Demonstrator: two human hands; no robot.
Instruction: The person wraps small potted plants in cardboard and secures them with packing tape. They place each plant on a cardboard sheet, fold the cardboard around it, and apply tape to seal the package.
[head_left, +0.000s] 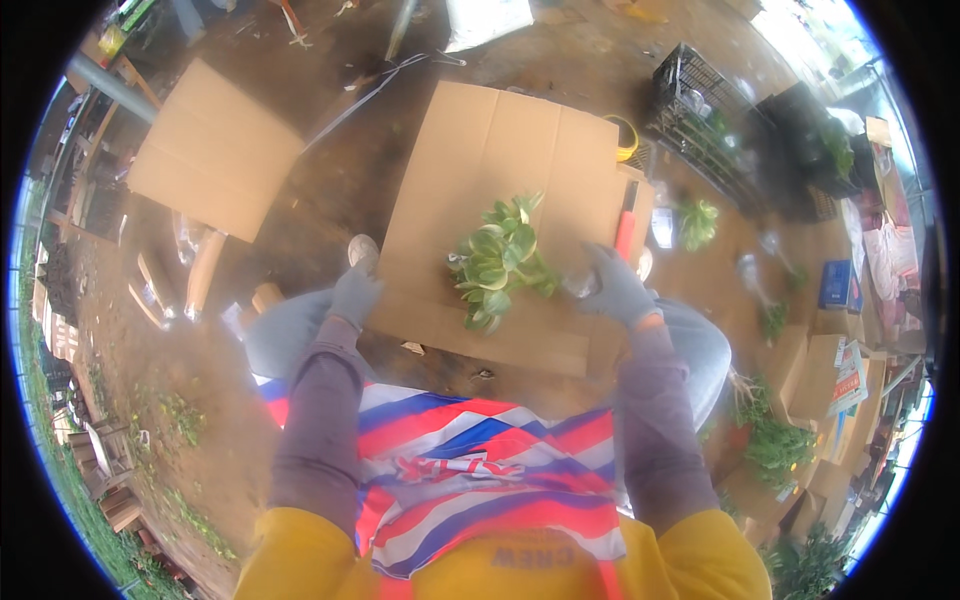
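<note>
A bushy plant with thick, pale-edged green leaves [500, 258] lies on a flat cardboard box [540, 140] between my knees. My left hand [354, 295], in a grey glove, is at the box's left edge beside my knee, apart from the plant; its fingers look loose, with nothing visible in them. To the right of the plant is my gloved right hand [615, 288], its fingers curled at a blurred, clear piece [577, 285] by the plant's stem end. What that piece is cannot be made out. Just beyond this hand lies a red-handled tool [626, 222].
A yellow tape roll [627, 138] sits at the box's far right corner. Another cardboard box [215, 150] stands at the left. Black crates [700, 125] are at the far right. Loose plants [698, 224] and blue box [840, 286] lie to the right.
</note>
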